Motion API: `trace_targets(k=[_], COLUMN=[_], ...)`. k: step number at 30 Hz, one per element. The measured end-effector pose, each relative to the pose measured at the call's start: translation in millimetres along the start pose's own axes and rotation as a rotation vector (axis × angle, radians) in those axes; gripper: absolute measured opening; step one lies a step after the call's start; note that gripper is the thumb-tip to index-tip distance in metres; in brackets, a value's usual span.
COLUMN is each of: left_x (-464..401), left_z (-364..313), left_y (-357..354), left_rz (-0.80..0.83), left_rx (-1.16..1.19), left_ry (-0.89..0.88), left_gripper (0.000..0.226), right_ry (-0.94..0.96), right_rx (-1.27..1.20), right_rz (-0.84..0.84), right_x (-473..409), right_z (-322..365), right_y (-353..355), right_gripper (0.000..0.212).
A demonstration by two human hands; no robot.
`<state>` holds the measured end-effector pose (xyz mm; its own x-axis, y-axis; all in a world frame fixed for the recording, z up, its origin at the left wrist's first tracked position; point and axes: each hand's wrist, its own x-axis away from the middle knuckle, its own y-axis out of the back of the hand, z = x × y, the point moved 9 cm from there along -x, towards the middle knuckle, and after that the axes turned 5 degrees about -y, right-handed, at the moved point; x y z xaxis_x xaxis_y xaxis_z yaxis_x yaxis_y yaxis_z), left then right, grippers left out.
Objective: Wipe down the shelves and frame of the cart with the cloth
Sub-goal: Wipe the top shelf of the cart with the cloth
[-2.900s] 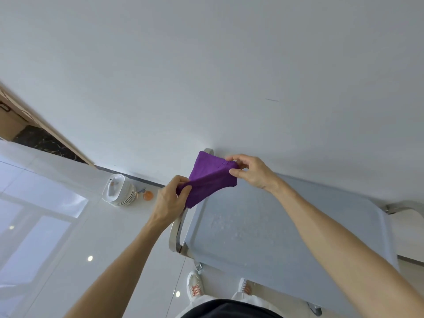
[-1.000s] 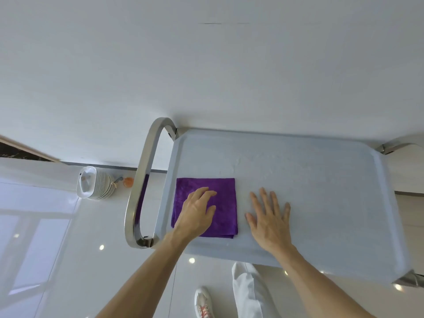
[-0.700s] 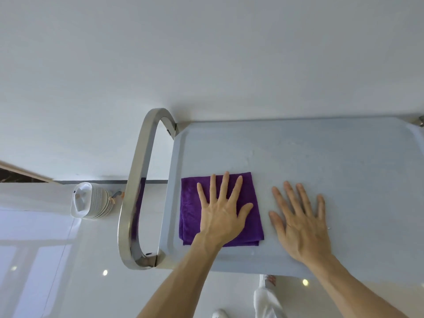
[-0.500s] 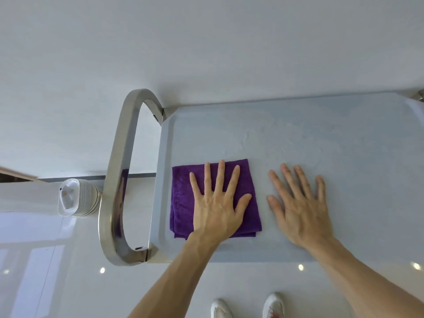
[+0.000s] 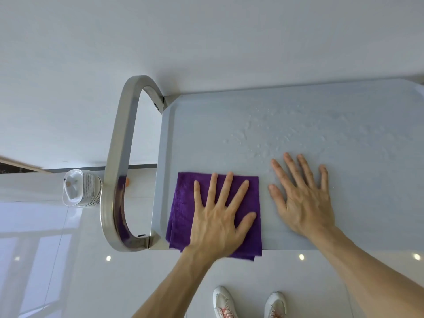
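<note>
Far left, on the floor (image 5: 68, 249) beyond the cart: white container (image 5: 79, 188) near the wall base, not involved.

Next, steel handle (image 5: 119, 161), looped at the left end of the shelf (image 5: 344, 125); part of the frame, probably not yet wiped.

At the near left corner of the shelf: folded purple cloth (image 5: 183, 203), lying flat, near edge overhanging the near edge of the shelf slightly. Folded to give a thick, even pad under the palm.

On top of the cloth: left hand (image 5: 218, 216), fingers straight and spread, palm pressed down. Grip fully open, nothing clasped; pressure alone keeps the cloth moving with the hand and spreads contact over a wide patch.

Just right of the cloth, apart from it: right hand (image 5: 300, 198), flat on bare shelf, fingers spread, grip open and holding nothing. Likely placed to brace the body and steady the cart against the wiping push.

Beyond the right fingertips, toward the far edge: droplets (image 5: 263, 134) scattered across the shelf, still to be wiped.

Judged stage: early; top shelf started at its near left corner, remaining shelves out of view.
</note>
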<state>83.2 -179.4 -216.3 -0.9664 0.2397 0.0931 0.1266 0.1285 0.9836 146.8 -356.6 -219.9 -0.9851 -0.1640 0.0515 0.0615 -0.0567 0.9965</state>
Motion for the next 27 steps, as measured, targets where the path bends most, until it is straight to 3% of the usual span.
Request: trace_targets(k=[7, 13, 17, 27], left_x=[-62, 30, 65, -41], left_z=[31, 41, 64, 100], left_y=[9, 5, 8, 21], left_rz=[-0.029, -0.006, -0.057, -0.057], left_rx=[-0.038, -0.019, 0.096, -0.072], left_ry=[0.073, 0.109, 0.222, 0.217], left_gripper=[0.067, 0.071, 0.092, 0.092], right_ry=[0.000, 0.002, -0.002, 0.008], right_rx=[0.013, -0.002, -0.004, -0.033], right_rz=[-0.036, -0.059, -0.077, -0.116], right_x=[0, 1, 2, 0], right_z=[-1, 0, -1, -1], right_y=[0, 1, 0, 6], right_gripper=[0.061, 0.060, 0.060, 0.060])
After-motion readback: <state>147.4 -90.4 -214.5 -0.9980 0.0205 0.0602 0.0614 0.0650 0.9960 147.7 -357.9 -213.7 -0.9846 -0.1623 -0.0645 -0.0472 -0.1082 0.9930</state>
